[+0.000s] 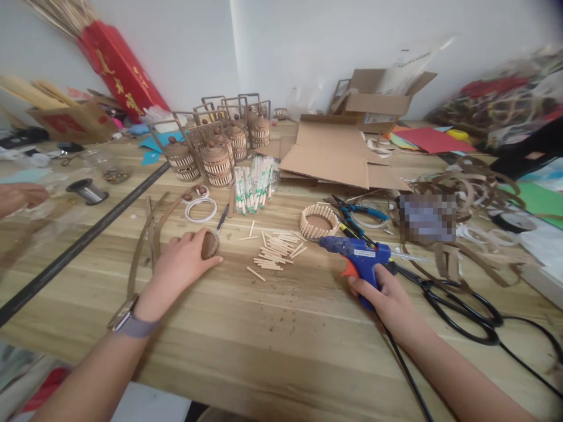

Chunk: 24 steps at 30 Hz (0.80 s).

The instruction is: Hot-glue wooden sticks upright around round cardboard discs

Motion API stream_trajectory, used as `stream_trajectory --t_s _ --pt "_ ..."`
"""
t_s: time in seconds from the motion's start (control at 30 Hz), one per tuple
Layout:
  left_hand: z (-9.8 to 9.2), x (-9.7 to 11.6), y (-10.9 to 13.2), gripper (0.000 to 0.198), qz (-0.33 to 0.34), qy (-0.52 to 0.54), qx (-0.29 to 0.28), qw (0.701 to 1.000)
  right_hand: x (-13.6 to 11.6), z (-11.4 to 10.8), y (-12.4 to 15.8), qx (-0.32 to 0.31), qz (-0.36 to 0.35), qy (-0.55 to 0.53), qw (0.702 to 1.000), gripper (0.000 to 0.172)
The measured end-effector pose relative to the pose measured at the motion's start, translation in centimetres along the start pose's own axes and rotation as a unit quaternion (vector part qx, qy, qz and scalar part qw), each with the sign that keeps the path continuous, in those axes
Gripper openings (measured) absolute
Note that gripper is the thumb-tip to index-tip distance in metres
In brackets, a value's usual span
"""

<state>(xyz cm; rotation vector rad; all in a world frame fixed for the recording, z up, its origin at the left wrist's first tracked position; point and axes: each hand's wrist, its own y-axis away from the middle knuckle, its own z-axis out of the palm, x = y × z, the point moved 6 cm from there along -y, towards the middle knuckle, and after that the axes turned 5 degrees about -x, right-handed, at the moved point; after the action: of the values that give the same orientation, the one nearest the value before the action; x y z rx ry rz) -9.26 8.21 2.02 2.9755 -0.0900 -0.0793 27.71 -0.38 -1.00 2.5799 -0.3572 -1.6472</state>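
My left hand (182,264) rests on the wooden table (281,346) with its fingers curled round a small brown cardboard disc (210,244). My right hand (385,299) grips the handle of a blue hot glue gun (358,253), whose nozzle points left toward a pile of short wooden sticks (275,247). Just behind the nozzle sits a small round basket (319,221) ringed with upright sticks. A black cord (407,366) runs from the gun along my right forearm.
Several finished stick lanterns (215,155) stand at the back centre beside wrapped chopsticks (253,187). Flat cardboard (334,152), blue pliers (358,210), black scissors (461,310) and cardboard strips (475,193) lie to the right. Another person's hand (20,196) shows at far left.
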Motion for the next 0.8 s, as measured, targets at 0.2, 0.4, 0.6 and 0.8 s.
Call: stream_trajectory --t_s 0.2,0.4,0.6,0.8 --pt "-0.8 0.3 1.2 0.067 -0.029 0.074 0.028 0.996 0.2 -0.1 -0.2 0.006 0.003 -0.005 1.000 0.029" --pt "-0.1 5.9 7.9 0.081 0.191 0.140 -0.062 0.970 0.1 -0.1 -0.2 0.006 0.022 -0.010 1.000 0.031" --pt "1.9 8.2 8.1 0.081 0.267 0.157 -0.071 0.948 -0.1 0.1 -0.1 -0.001 0.015 0.004 1.000 0.031" --pt "1.7 11.1 3.5 0.089 0.278 0.190 -0.066 0.939 -0.3 0.3 -0.1 -0.010 0.008 -0.005 1.000 0.031"
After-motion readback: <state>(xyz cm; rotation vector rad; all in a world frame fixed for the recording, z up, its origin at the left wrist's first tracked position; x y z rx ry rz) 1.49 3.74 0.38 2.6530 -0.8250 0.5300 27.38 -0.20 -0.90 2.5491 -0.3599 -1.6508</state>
